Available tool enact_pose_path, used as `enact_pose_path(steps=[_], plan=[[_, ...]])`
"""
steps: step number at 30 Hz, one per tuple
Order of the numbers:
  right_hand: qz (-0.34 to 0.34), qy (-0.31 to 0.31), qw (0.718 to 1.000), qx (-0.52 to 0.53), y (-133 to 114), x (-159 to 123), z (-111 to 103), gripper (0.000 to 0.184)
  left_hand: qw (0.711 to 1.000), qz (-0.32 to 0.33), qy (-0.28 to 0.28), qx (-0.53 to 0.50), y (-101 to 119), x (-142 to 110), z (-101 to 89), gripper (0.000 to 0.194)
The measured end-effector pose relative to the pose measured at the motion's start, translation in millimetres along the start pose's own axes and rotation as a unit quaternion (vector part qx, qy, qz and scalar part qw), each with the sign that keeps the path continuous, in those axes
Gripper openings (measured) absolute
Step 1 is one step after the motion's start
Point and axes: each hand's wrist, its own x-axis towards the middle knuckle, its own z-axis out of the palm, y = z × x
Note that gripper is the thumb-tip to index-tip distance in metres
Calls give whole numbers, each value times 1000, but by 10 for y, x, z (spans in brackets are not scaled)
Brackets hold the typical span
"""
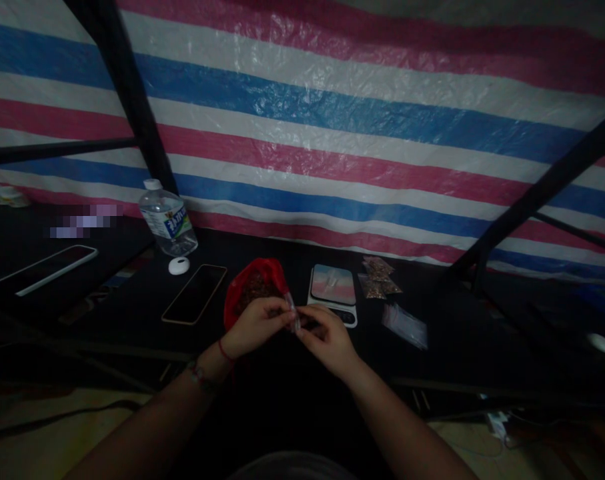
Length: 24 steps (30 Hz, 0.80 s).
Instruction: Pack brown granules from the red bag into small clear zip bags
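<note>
Between both hands is a small clear plastic bag (293,313), seen nearly edge-on; its contents cannot be made out. My left hand (259,323) pinches it from the left, and my right hand (329,337) has thumb and fingers closed on its right side. Just behind my left hand lies an open red bag (233,293) with brown loose bits (256,288) inside. A white digital scale (333,285) with a shiny top stands behind my right hand. Further right are several filled small bags (378,277) and a stack of flat clear bags (405,325).
A large plastic bottle (168,220), a white round case (179,265) and a phone (195,295) stand or lie to the left. Another phone (52,267) is on the far-left table. A white spoon (602,343) lies far right. Striped sheeting (332,153) hangs behind dark metal posts.
</note>
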Motion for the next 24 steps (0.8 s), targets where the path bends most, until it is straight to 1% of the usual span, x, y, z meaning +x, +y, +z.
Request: enact_pose_path(steps=[2,3,6,9,15,17,19,21,24], plan=[[17,-3,1000,-6,12,-47,-20,38,999,18,-3,42,-31,-3,61,21],[20,-2,1000,-20,18,-59,-27,36,998,25,0,58,-49,-3,98,21],[1,1,998,-66,31,-59,-53,25,995,43,18,87,-107,0,202,23],[-20,-9,997,-77,39,-38,-92,20,993,54,29,97,-140,-5,248,24],[-6,-35,999,-11,74,-22,-154,17,992,57,25,110,-74,-36,218,22],[6,-44,999,17,109,-26,-154,17,992,57,23,114,-45,-41,220,25],[27,-48,997,51,154,-32,-146,20,991,57,26,116,-26,-44,235,27],[44,-40,995,78,199,-35,-135,23,992,56,31,113,-16,-46,256,27],[47,-4,995,83,241,-29,-125,17,992,55,38,105,-12,-51,281,26]])
